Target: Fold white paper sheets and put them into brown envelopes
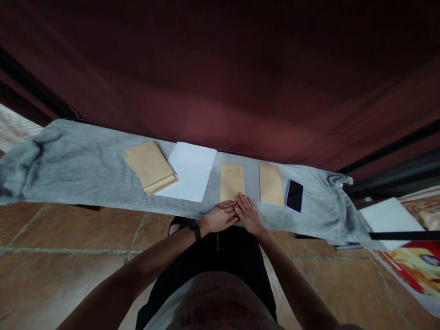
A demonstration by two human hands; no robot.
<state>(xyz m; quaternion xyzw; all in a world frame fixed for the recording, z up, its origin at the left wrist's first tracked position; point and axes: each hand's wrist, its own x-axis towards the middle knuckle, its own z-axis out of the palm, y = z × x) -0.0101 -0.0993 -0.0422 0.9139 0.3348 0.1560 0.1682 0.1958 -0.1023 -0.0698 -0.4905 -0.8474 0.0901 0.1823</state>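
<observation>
A brown paper envelope (232,181) with a faint reddish mark lies in front of me on the grey cloth. My left hand (220,217) rests flat at its near edge, fingers stretched towards the right. My right hand (249,216) lies flat beside it, its fingertips touching those of the left on the envelope's lower part. Neither hand grips anything. To the right lies a second brown envelope (271,183). Over on the left, a stack of brown envelopes (151,166) partly covers a stack of white paper (193,170).
A smartphone (294,196) with a dark screen lies right of the second envelope. The grey cloth (92,165) covers a long narrow surface. A dark red panel (220,101) rises behind it. Black bars and a colourful printed package (412,268) are at the right.
</observation>
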